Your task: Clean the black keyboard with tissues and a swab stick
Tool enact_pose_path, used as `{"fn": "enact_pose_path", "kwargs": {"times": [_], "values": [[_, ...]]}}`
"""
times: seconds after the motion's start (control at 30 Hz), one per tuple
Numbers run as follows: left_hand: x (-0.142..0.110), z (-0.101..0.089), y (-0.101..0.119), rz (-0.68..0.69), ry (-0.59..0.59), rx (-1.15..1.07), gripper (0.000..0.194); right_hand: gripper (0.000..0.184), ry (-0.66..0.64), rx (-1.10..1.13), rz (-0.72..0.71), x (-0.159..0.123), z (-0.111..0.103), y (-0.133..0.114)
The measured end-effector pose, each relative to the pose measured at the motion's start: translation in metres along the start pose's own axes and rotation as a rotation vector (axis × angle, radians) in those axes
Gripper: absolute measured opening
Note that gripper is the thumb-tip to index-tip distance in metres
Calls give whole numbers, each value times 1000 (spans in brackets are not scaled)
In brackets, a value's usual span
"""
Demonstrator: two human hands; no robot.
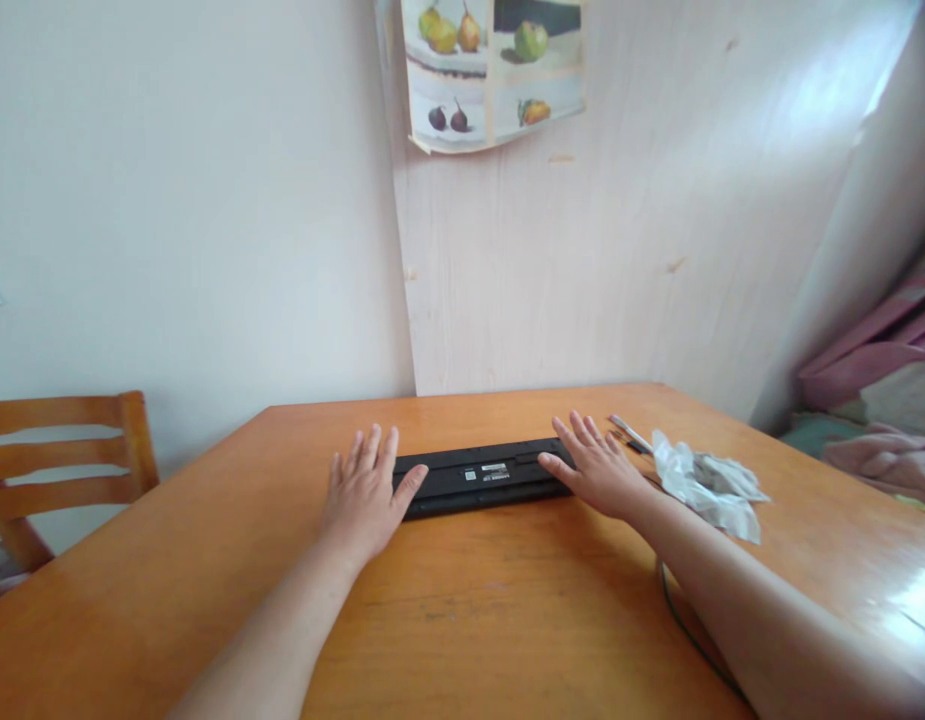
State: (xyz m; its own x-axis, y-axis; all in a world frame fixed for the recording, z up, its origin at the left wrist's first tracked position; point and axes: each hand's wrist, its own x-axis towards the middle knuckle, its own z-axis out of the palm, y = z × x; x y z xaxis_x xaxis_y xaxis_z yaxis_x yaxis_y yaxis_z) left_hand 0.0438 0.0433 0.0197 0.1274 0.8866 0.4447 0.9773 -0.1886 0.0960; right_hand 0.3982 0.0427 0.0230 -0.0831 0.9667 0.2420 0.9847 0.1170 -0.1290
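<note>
A black keyboard [447,483] lies upside down across the wooden table, its underside with white labels facing up. Over its left end is my left hand [366,490], fingers spread and thumb across the edge. At the opposite end, my right hand [593,465] is spread in the same way, with its thumb over the underside. Both palms face down, and neither hand is wrapped around the keyboard. Whether the palms press on it cannot be made out. A dark cable [691,635] runs along the table beneath my right forearm.
Crumpled clear plastic and grey cloth [713,485] lie right of my right hand, beside a few pen-like items [631,435]. A wooden chair [64,455] stands left of the table [462,620]. Fruit pictures [496,75] hang on the wall behind; pink bedding [882,400] is at far right.
</note>
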Motion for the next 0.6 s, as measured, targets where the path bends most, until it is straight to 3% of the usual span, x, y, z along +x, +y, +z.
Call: {"fn": "enact_pose_path", "kwargs": {"times": [0.13, 0.17, 0.23, 0.3, 0.43, 0.53, 0.6], "values": [[3, 2, -8, -55, -230, -14, 91, 85, -130, -50, 20, -1, -1, 3], [3, 2, -7, -59, -240, -11, 92, 86, -91, -58, 16, -1, -1, 0], [2, 3, -5, -61, -129, 11, 91, 87, 15, -57, -31, -4, -3, -9], [1, 4, -1, 4, -74, 11, 88, 85, 0, -33, -143, -6, -3, -19], [-3, 6, 9, 137, -244, -18, 88, 83, -146, 2, -270, -12, -2, -32], [-7, 5, 15, 192, -180, -17, 88, 87, -100, 29, -309, -15, -3, -38], [-9, 3, 18, 306, -226, -49, 84, 84, -150, 58, -389, -17, -4, -42]]}}
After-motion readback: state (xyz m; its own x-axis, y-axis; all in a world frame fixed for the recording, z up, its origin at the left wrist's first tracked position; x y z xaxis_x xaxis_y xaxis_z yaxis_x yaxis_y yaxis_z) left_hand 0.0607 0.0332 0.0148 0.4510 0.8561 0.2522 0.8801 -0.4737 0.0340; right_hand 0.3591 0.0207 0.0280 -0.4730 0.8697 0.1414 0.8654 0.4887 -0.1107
